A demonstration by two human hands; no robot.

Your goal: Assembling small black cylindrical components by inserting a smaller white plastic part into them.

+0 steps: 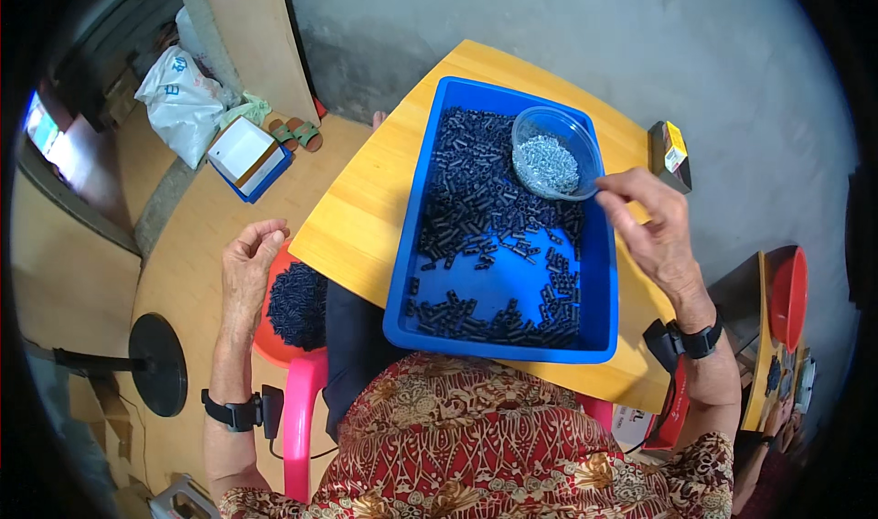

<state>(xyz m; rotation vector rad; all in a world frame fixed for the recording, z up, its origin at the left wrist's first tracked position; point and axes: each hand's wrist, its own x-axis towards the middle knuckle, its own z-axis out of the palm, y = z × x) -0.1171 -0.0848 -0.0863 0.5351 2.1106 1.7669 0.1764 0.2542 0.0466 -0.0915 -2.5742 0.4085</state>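
Note:
On the wooden table, a blue tray holds many small black plastic pieces. A round clear tub of small silvery metal parts rests on the pieces in the tray's far right corner. My right hand is at the tub's right rim, thumb and forefinger brought close together. Whether they grip the rim or a tiny part, I cannot make out. Off the table's left side, my left hand has curled fingers pressed together, their content hidden. It hovers by a red basin of similar black pieces.
The yellow table reaches toward a grey wall. A dark box with a yellow pack stands at its right. On the floor are a white-and-blue box, sandals and a round black base. Another person's hand shows far right.

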